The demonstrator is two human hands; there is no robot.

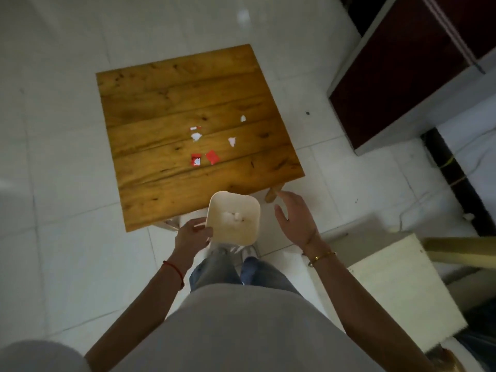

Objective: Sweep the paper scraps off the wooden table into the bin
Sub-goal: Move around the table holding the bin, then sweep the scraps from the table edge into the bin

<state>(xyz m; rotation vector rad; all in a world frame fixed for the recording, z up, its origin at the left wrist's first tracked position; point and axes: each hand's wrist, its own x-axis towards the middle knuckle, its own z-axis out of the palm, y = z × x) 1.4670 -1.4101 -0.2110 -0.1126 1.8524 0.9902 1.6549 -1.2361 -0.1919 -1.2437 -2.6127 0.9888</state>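
A square wooden table (166,103) stands on the tiled floor in front of me. Several red and white paper scraps (212,157) lie scattered on its near right part. A cream square bin (249,232) is held just below the table's near edge, with some white crumpled paper at its bottom. My left hand (192,234) grips the bin's left rim. My right hand (294,214) hovers open to the right of the bin, fingers spread, holding nothing and apart from the bin.
A dark red cabinet (397,76) with grey edges stands to the right of the table. A pale box-like piece (397,288) sits at my right side. One table leg (272,196) shows beside my right hand. My feet stand under the bin.
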